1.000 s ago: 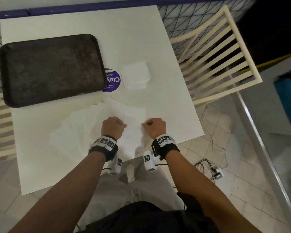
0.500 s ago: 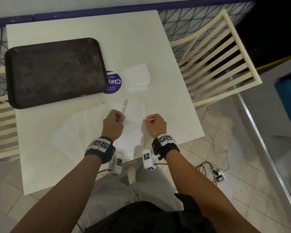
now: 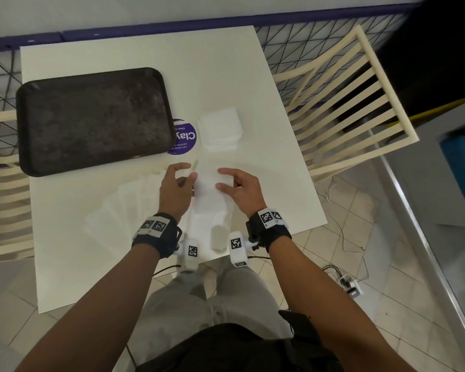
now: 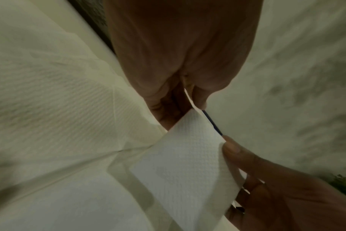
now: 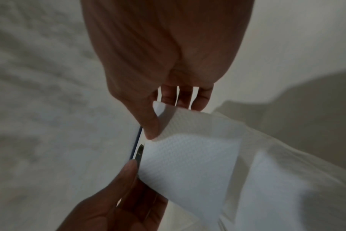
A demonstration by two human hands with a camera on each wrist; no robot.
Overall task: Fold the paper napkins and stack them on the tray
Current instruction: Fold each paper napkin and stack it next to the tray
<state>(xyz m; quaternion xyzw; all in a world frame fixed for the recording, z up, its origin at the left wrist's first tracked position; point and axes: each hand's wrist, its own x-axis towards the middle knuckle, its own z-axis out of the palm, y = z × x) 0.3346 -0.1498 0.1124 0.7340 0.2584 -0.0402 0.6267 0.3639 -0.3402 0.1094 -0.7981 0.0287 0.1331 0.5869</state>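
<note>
A dark tray [image 3: 91, 119] lies bare at the table's far left. To its right sits a small stack of folded white napkins [image 3: 220, 128]. Unfolded napkins [image 3: 129, 208] are fanned out near the front edge. The top napkin [image 3: 207, 196] is doubled over between my hands. My left hand [image 3: 187, 173] pinches its left corner between thumb and fingers, as the left wrist view shows [image 4: 189, 100]. My right hand [image 3: 224, 179] pinches the right corner, thumb on top and fingers beneath [image 5: 164, 118]. The lifted flap [image 5: 187, 156] curves up off the sheets below.
A round purple sticker [image 3: 184, 136] lies between tray and folded stack. The white table [image 3: 145, 55] is square, with a cream slatted chair [image 3: 346, 103] at its right and another chair [image 3: 0, 183] at its left. A netted railing runs behind.
Both hands moved away from me across the napkin, carrying its near edge toward the far edge. Their closed fists loosened into thumb-and-finger pinches.
</note>
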